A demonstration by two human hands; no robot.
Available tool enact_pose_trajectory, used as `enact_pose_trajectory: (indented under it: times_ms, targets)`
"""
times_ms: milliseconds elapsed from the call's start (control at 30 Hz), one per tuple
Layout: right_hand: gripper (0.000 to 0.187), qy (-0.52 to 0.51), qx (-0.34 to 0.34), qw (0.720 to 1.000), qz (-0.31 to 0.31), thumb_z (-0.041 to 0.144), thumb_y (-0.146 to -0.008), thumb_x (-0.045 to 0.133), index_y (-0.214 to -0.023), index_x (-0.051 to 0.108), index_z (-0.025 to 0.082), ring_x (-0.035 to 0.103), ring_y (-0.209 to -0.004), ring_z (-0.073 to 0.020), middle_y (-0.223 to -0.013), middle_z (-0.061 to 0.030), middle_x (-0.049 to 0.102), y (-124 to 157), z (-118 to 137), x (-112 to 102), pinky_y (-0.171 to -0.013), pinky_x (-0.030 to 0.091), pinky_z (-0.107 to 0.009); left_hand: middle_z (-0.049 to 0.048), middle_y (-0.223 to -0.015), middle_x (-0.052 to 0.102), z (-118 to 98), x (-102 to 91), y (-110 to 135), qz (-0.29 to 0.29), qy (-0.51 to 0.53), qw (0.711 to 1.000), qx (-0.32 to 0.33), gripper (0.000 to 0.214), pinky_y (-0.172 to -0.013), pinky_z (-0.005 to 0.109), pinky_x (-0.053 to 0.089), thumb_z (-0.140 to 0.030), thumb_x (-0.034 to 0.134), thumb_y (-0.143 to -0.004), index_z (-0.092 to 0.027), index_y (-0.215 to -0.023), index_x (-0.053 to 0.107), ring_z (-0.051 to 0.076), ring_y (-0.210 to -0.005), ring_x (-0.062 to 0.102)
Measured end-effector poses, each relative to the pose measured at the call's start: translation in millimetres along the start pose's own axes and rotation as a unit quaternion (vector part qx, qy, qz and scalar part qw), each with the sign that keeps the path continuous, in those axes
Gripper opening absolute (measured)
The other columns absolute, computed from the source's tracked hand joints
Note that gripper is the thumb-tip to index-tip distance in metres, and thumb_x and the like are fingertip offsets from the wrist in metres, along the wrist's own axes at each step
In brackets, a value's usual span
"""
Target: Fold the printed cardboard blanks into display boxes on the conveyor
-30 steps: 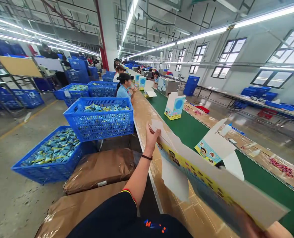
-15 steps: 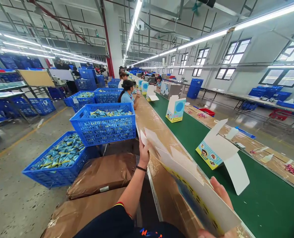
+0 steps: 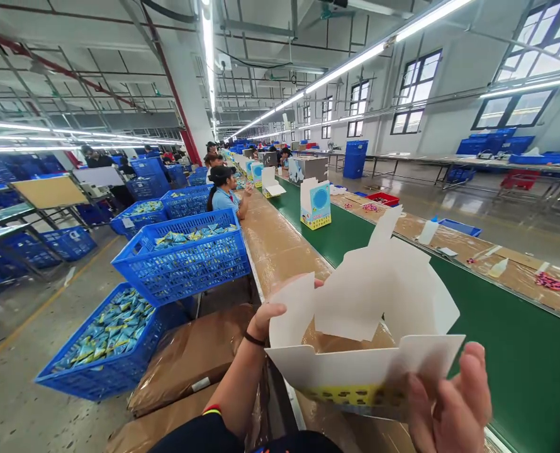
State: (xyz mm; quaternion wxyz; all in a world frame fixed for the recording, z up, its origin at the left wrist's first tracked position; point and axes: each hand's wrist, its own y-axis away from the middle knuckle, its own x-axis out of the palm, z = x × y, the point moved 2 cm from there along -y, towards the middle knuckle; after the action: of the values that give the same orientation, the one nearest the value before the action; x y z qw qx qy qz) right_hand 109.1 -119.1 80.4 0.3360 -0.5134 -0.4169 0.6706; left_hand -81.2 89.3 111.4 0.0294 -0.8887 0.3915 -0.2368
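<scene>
A cardboard box (image 3: 365, 371), white inside with a yellow printed band outside, is spread into an open sleeve in front of me. Its flaps stand up and brown table covering shows through its middle. My left hand (image 3: 267, 318) grips its left side, the thumb on the near face and some fingers hidden behind a flap. At the near right corner my right hand (image 3: 454, 396) holds the front panel, fingers curled against it. White panels (image 3: 421, 286) rise behind it; they may belong to another box on the green belt, but the overlap hides where one ends.
The green conveyor belt (image 3: 501, 358) runs along my right, carrying an upright blue-and-yellow box (image 3: 315, 204). Blue crates (image 3: 185, 267) of small packets stand left, by brown wrapped bundles (image 3: 190, 358). A co-worker (image 3: 223, 192) sits farther up the table. A glue bottle (image 3: 428, 231) stands across the belt.
The box was a flat, folded sleeve slanting along the table; now it is opened out and turned more crosswise. My right hand has come up to its right corner. The view has shifted right.
</scene>
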Motion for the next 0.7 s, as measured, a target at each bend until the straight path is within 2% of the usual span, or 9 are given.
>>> enact_pose_trajectory:
  times_ms: [67, 167, 233, 300, 433, 500, 600, 667, 700]
  targets:
    - [0.078, 0.017, -0.071, 0.997, 0.028, 0.004, -0.097, 0.048, -0.167, 0.025, 0.029, 0.019, -0.157, -0.0309, -0.168, -0.0008, 0.030, -16.3, 3.9, -4.3, -0.129, 0.023, -0.055, 0.0171, -0.124, 0.074, -5.2, 9.1, -1.0, 0.004, -0.036, 0.999, 0.003, 0.073, -0.104, 0.059, 0.051, -0.052, 0.077, -0.058, -0.015, -0.121, 0.075, 0.047, -0.122, 0.063]
    - [0.062, 0.042, -0.078, 0.992, 0.087, 0.024, -0.104, 0.054, -0.163, 0.035, 0.020, 0.049, -0.142, -0.0308, -0.145, -0.0100, 0.061, -32.9, 2.9, -5.3, -0.120, 0.037, -0.046, 0.0168, -0.119, 0.075, -11.3, 20.8, -2.4, -0.005, -0.117, 0.993, 0.007, 0.067, -0.105, 0.057, 0.051, -0.052, 0.078, -0.058, -0.015, -0.113, 0.079, 0.046, -0.118, 0.065]
    - [0.054, 0.073, -0.070, 0.989, 0.108, 0.040, -0.107, 0.050, -0.158, 0.045, 0.022, 0.061, -0.126, -0.0306, -0.136, -0.0099, 0.067, -35.1, -0.7, -4.9, -0.112, 0.041, -0.045, 0.0159, -0.118, 0.076, -11.0, 24.7, -4.1, -0.022, -0.146, 0.989, 0.012, 0.062, -0.107, 0.056, 0.050, -0.049, 0.078, -0.058, -0.016, -0.111, 0.080, 0.046, -0.120, 0.064]
    - [0.057, 0.097, -0.075, 0.982, 0.143, 0.054, -0.106, 0.048, -0.153, 0.050, 0.021, 0.063, -0.120, -0.0311, -0.136, -0.0105, 0.066, -30.2, -4.3, -4.2, -0.110, 0.041, -0.046, 0.0150, -0.122, 0.075, -6.8, 24.4, -6.7, -0.050, -0.123, 0.991, 0.016, 0.065, -0.108, 0.057, 0.051, -0.049, 0.078, -0.059, -0.017, -0.115, 0.078, 0.047, -0.124, 0.062]
    - [0.099, 0.121, -0.100, 0.966, 0.204, 0.081, -0.079, 0.068, -0.146, 0.053, 0.010, 0.060, -0.124, -0.0382, -0.143, -0.0210, 0.060, -7.1, -7.5, 0.7, -0.105, 0.044, -0.050, 0.0167, -0.131, 0.070, 3.2, 15.2, -11.6, -0.112, -0.056, 0.992, 0.034, 0.080, -0.106, 0.056, 0.053, -0.055, 0.083, -0.056, -0.018, -0.125, 0.072, 0.047, -0.129, 0.059]
    - [0.095, 0.134, -0.094, 0.962, 0.217, 0.069, -0.069, 0.082, -0.139, 0.057, 0.009, 0.064, -0.118, -0.0382, -0.138, -0.0225, 0.063, 7.1, -8.1, 8.0, -0.098, 0.049, -0.049, 0.0160, -0.136, 0.068, 5.4, 12.3, -11.2, -0.112, -0.072, 0.990, 0.046, 0.090, -0.109, 0.055, 0.051, -0.057, 0.089, -0.051, -0.020, -0.130, 0.069, 0.046, -0.133, 0.057]
    - [0.058, 0.139, -0.090, 0.960, 0.227, 0.029, -0.067, 0.081, -0.122, 0.066, 0.016, 0.071, -0.101, -0.0314, -0.121, -0.0147, 0.073, 24.7, -6.8, 22.8, -0.079, 0.054, -0.040, 0.0158, -0.147, 0.062, 10.4, 15.1, -7.8, -0.062, -0.085, 0.994, 0.029, 0.112, -0.116, 0.053, 0.045, -0.072, 0.092, -0.038, -0.022, -0.135, 0.066, 0.047, -0.143, 0.048]
    - [0.042, 0.128, -0.109, 0.952, 0.255, 0.010, -0.064, 0.072, -0.104, 0.069, 0.020, 0.072, -0.080, -0.0242, -0.098, -0.0072, 0.077, 30.7, -3.6, 30.6, -0.064, 0.051, -0.034, 0.0173, -0.150, 0.059, 16.1, 17.9, -8.4, -0.045, -0.041, 0.998, 0.006, 0.124, -0.117, 0.051, 0.044, -0.092, 0.079, -0.033, -0.020, -0.133, 0.069, 0.047, -0.145, 0.045]
    - [0.038, 0.120, -0.115, 0.948, 0.270, 0.005, -0.062, 0.068, -0.096, 0.068, 0.021, 0.070, -0.068, -0.0212, -0.086, -0.0040, 0.076, 31.5, -1.8, 32.2, -0.057, 0.047, -0.033, 0.0173, -0.151, 0.059, 19.3, 18.1, -10.7, -0.054, -0.016, 0.998, -0.006, 0.123, -0.116, 0.051, 0.044, -0.098, 0.070, -0.036, -0.020, -0.131, 0.070, 0.046, -0.145, 0.046]
